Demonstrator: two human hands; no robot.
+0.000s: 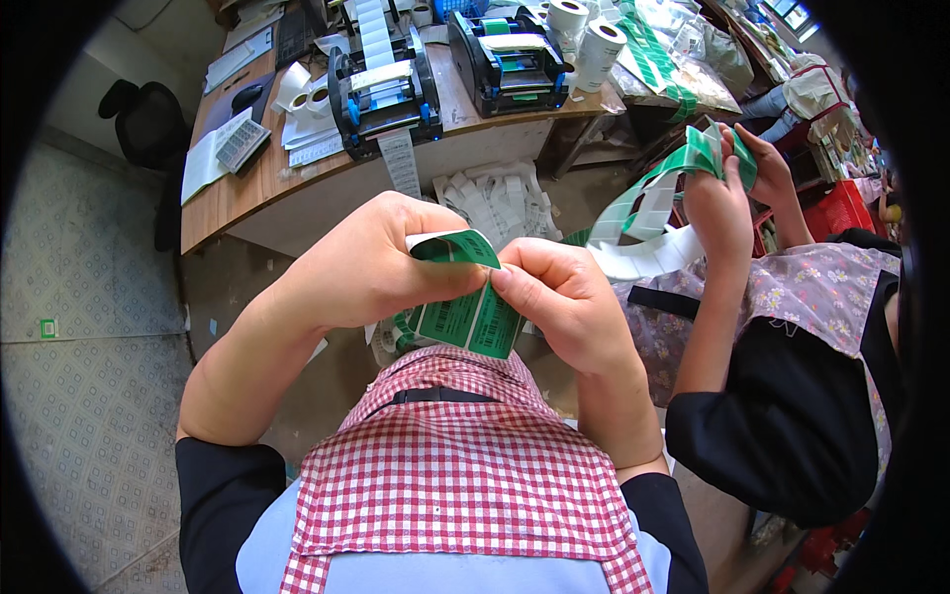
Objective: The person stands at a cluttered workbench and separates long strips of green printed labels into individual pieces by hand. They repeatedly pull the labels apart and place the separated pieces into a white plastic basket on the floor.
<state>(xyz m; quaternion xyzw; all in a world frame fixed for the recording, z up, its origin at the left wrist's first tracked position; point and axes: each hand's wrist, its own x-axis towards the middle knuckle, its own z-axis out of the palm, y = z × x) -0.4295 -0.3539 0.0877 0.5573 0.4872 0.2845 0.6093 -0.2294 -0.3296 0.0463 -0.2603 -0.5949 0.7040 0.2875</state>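
A strip of green printed labels [475, 319] on pale backing hangs between my hands, above the lap of my checked apron. My left hand [386, 260] pinches the strip, and its upper end curls over the thumb. My right hand [560, 297] grips the strip's right edge between thumb and fingertips, with the two thumbs almost meeting. Dark bars and small print cover the label faces. The part of the strip inside my left fist is hidden.
A wooden desk [260, 200] ahead carries two label printers [386, 96], label rolls [600, 48] and a calculator [243, 145]. Waste label paper [497, 200] lies below it. Close on my right, a co-worker's hands [716, 200] hold a long green label strip [646, 193]. A red crate [842, 211] stands beyond.
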